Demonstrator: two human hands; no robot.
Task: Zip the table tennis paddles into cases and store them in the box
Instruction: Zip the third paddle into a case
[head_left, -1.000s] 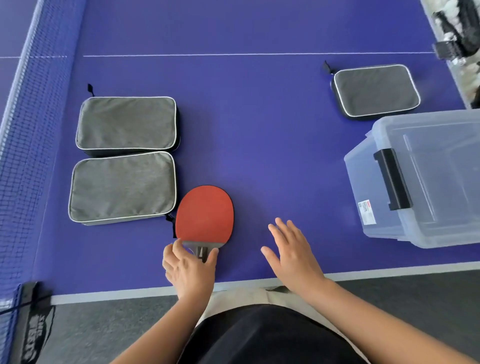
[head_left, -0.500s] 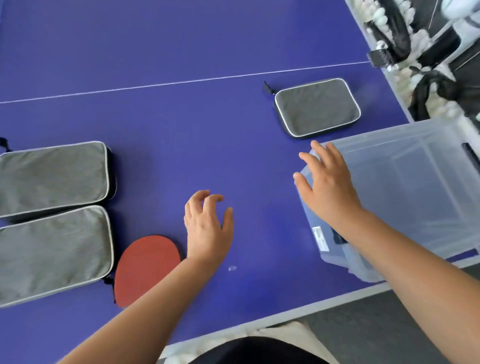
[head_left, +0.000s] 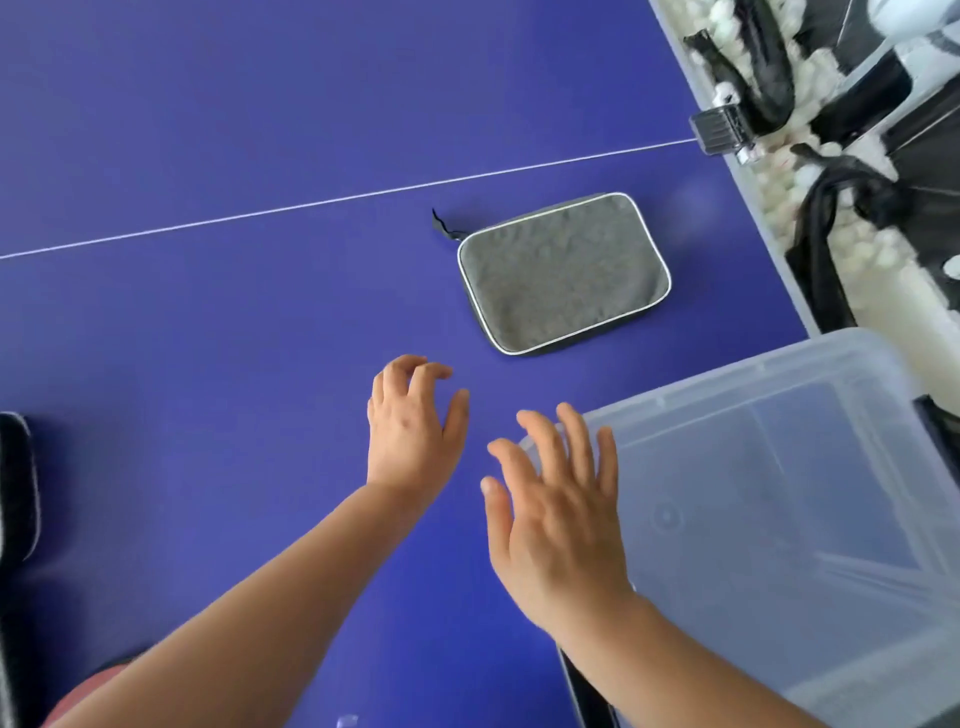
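A grey zipped paddle case (head_left: 563, 273) with white piping lies flat on the blue table (head_left: 208, 364), its black pull tab at the upper left. My left hand (head_left: 415, 431) hovers open just below and left of it, fingers curled, holding nothing. My right hand (head_left: 558, 514) is spread open beside it, over the near corner of the clear plastic box (head_left: 779, 493). A sliver of the red paddle (head_left: 88, 691) shows at the bottom left, mostly behind my left forearm. The edge of another case (head_left: 15, 483) peeks in at the far left.
Past the table's right edge stands a bin of white balls (head_left: 779, 171) with black straps and a black clamp (head_left: 719, 130). A white centre line (head_left: 311, 205) crosses the table. The box's black latch (head_left: 587, 691) shows under my right forearm.
The view has swung right and forward. My left hand has moved off the paddle toward the far grey case. My right hand stays at the box's near corner.
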